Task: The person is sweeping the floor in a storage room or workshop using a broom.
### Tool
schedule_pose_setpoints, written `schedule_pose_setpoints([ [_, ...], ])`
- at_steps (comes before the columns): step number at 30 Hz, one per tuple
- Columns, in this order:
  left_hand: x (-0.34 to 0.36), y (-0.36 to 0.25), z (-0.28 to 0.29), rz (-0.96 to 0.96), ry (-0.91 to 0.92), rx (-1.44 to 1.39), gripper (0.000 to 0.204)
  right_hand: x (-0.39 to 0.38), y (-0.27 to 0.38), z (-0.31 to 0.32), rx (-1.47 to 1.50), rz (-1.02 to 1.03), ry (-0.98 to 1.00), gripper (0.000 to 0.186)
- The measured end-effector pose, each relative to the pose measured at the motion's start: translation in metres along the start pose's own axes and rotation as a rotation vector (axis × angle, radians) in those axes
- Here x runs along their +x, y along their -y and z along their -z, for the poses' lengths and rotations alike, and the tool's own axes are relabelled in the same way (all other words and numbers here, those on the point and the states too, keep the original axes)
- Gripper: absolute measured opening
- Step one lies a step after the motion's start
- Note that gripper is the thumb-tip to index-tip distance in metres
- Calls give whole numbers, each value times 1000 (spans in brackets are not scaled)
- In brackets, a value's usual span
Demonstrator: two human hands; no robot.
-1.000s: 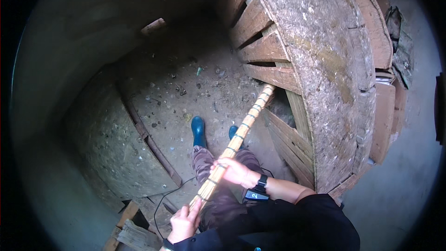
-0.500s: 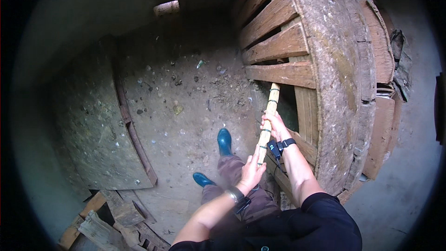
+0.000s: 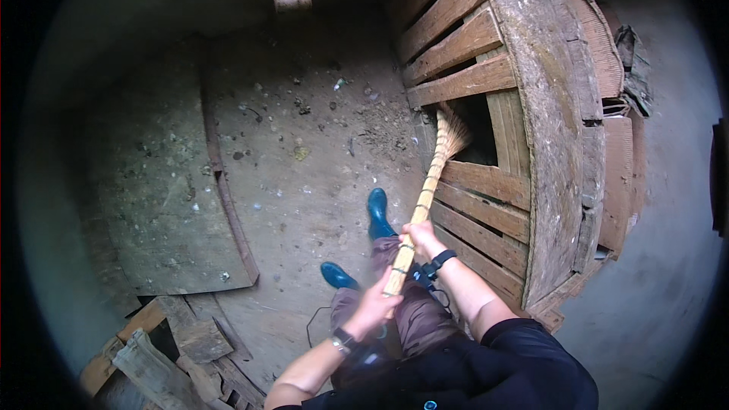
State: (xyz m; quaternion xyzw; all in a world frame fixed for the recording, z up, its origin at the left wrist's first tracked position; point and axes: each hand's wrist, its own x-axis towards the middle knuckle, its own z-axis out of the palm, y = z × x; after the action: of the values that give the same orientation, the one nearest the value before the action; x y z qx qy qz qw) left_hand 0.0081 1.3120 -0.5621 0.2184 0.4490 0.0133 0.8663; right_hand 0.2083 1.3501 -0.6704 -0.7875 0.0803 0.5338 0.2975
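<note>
A broom with a pale bound handle slants away from me, its straw bristles fanned out in the gap of a slatted wooden crate. Lower on the handle, near its butt end, my left hand is closed around it. Farther up the same handle, my right hand grips it. The bristle tips lie against the dark opening between the slats, and part of them may be hidden by shadow.
Dirt and small debris are scattered over the floor. A board with a raised edge lies left. Broken wood pieces are piled at lower left. Cardboard leans beyond the crate's worn top. My blue boots stand beside the crate.
Both hands have drawn the broom back toward me and to the left. Its bristles, hidden inside the crate before, now show at the gap.
</note>
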Motion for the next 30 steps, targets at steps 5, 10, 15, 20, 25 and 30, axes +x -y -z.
schedule_pose_setpoints([
  [5,-94,-15,51,-121,-87,172,73,-66,-32,-61,151,-50,67,12],
  [10,-160,-28,42,-54,-108,160,74,-132,-41,-68,137,-72,105,13],
  [15,-190,-42,24,102,-187,276,76,-160,-41,-59,310,-127,218,17],
  [20,-216,-73,2,-142,-377,897,73,-182,-21,-55,514,-229,560,12],
  [25,-263,-132,-81,-65,-523,1552,71,-209,-25,-32,754,-681,1008,10],
  [30,-274,-145,-73,-128,-498,1724,55,-216,7,-26,869,-715,1084,14],
])
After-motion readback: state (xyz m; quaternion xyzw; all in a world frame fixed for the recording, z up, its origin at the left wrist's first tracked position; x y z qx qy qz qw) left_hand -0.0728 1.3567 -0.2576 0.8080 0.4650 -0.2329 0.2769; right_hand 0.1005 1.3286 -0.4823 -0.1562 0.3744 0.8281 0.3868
